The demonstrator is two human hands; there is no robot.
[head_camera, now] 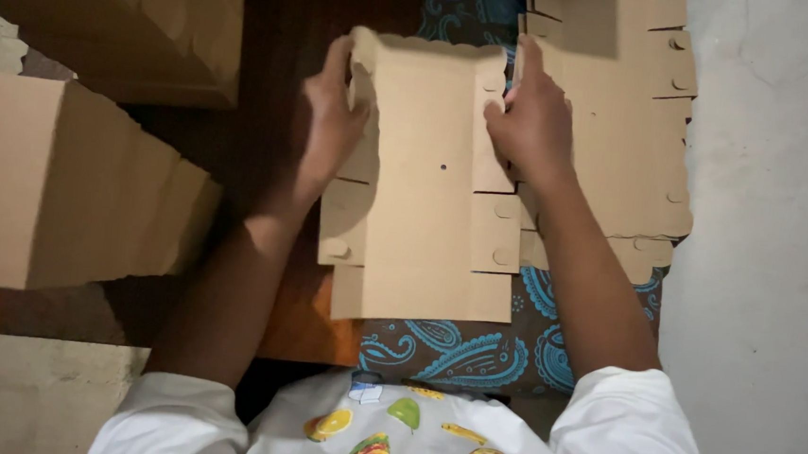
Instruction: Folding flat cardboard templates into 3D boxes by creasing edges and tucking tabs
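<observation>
A flat brown cardboard box blank with scalloped far edge and side tabs lies in front of me over a wooden board and a blue paisley cloth. My left hand grips its left side flap near the far corner, fingers curled around the edge. My right hand presses and holds the right side flap at the far end. A small dark dot marks the blank's middle panel.
A stack of more flat cardboard blanks lies to the right. Large cardboard boxes stand at left and far left. The wooden board and blue paisley cloth lie beneath. Pale concrete floor at right.
</observation>
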